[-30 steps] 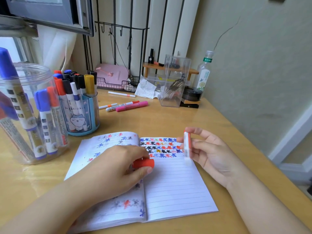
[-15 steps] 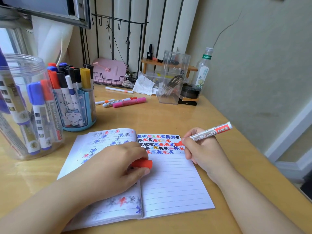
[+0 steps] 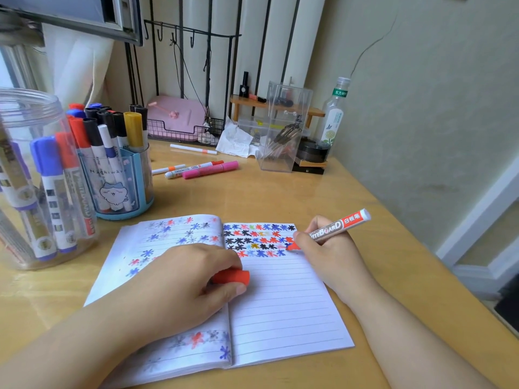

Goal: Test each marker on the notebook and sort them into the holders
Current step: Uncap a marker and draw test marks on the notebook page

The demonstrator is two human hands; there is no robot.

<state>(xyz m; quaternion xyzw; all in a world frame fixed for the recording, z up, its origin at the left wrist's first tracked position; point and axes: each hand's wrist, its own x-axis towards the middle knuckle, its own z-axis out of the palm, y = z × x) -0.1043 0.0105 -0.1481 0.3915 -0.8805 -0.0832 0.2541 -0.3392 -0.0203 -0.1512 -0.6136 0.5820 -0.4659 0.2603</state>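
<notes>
Markers (image 3: 209, 169) loose behind notebook (image 3: 280, 304), clear jar (image 3: 36, 178) left, contents seemingly pens

Marker brought from upright to writing position.
The right hand (image 3: 331, 254) has tilted the red marker (image 3: 334, 226) and lowered its tip onto the notebook (image 3: 280, 304) at frame centre.
</notes>
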